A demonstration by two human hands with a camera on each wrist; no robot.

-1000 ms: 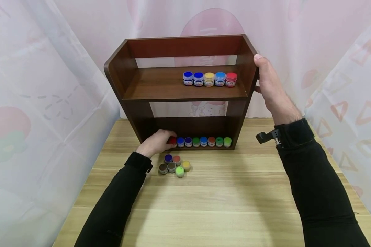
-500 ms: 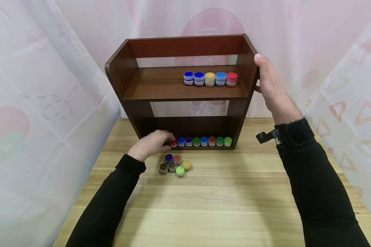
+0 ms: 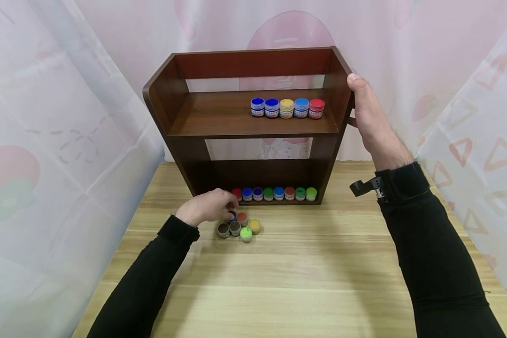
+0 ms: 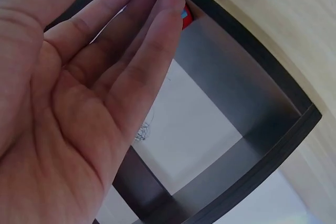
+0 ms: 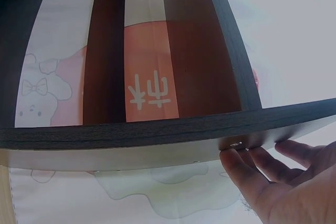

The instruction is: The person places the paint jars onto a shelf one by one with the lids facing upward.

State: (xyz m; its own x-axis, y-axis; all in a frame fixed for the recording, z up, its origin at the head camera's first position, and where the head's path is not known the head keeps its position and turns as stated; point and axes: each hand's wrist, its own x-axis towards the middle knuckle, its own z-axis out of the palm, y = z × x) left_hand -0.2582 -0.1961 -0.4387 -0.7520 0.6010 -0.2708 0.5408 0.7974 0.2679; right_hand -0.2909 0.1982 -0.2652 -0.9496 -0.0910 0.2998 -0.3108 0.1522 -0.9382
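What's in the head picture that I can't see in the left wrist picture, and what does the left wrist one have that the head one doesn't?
Only the head view: the right hand touching the side of the brown shelf, plus the loose yellow jar and loose light-green jar.

Only the left wrist view: the creased palm side of the left hand; the head view shows its back.

Both: the left hand, parts of the shelf, the wooden table and the red jar, just a bit peeking past a finger up close.
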